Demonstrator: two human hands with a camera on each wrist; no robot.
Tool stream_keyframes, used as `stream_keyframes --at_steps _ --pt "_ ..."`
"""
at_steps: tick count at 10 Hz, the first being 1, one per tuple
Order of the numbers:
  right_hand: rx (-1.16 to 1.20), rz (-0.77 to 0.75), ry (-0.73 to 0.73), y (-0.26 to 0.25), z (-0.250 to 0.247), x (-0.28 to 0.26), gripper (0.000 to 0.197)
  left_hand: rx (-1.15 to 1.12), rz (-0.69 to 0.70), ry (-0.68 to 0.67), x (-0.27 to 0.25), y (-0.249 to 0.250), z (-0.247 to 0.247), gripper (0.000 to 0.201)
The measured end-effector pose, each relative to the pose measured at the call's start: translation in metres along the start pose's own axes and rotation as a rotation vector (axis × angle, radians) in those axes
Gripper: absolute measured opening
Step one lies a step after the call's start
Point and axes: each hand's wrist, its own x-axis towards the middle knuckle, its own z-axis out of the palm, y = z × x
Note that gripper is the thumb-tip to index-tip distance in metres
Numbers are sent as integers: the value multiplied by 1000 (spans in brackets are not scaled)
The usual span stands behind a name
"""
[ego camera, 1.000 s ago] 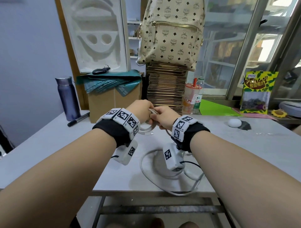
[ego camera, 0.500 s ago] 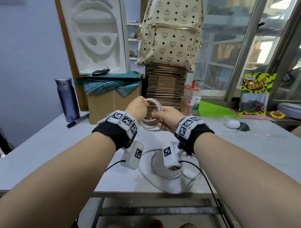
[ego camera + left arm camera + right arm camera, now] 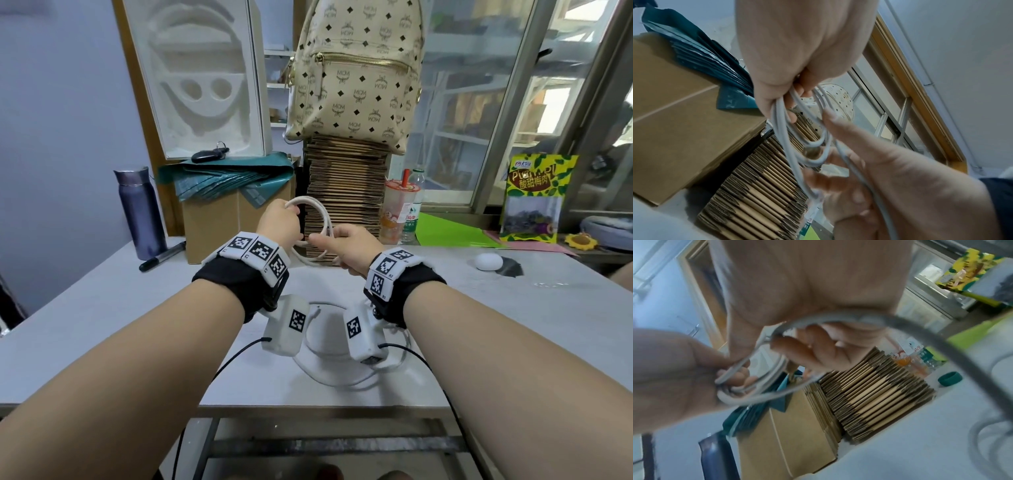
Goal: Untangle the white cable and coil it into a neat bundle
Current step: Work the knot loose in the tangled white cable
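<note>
You hold the thin white round cable (image 3: 317, 219) up in the air, above the pale grey flat table (image 3: 102, 318) and between your two hands. Your left hand (image 3: 279, 224) has its fingers curled tight round a few loops of it, so a small ring of cable stands up from your fist. Your right hand (image 3: 346, 248) pinches the next bit of cable between thumb and fingers, right beside the ring.

So the job looks partly done. A few loops are made and they look quite tidy. But a long loose part of the white cable lies in big curves on the table under your wrists, so there is more to wind up. I cannot see the end of the cable, and I cannot tell if any knots are left in the loose part.

At the back of the table stand a brown cardboard box (image 3: 219, 222), a tall stack of flat brown cardboard sheets (image 3: 346, 192) and a purple metal bottle (image 3: 140, 209). A cream bag with black diamond shapes (image 3: 356, 78) sits on top of the stack. A black marker pen (image 3: 162, 256) lies near the bottle. On the right there is a small white egg-shaped thing (image 3: 488, 262), and behind it a big window with metal frames (image 3: 507, 102)
</note>
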Motion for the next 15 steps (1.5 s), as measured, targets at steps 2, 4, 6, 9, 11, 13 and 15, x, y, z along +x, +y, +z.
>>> stream_keyframes --at_steps 2,4,6,9,11,13,15 --pt "36 92 102 10 3 8 64 26 10 130 3 -8 -2 31" --pt "172 256 -96 2 13 1 39 -92 3 221 6 -8 1 31" --pt "89 189 -199 -2 20 4 38 -222 -84 226 10 -12 2 30" --pt "220 210 -73 -11 20 9 28 -470 -215 208 6 -19 2 34" --pt "232 125 63 -5 16 15 32 -548 -205 173 2 -15 1 36" --pt "177 151 52 0 10 17 13 -511 -213 93 -3 -14 5 29" --pt "259 183 33 -6 10 16 33 -520 -193 69 -6 -9 11 19"
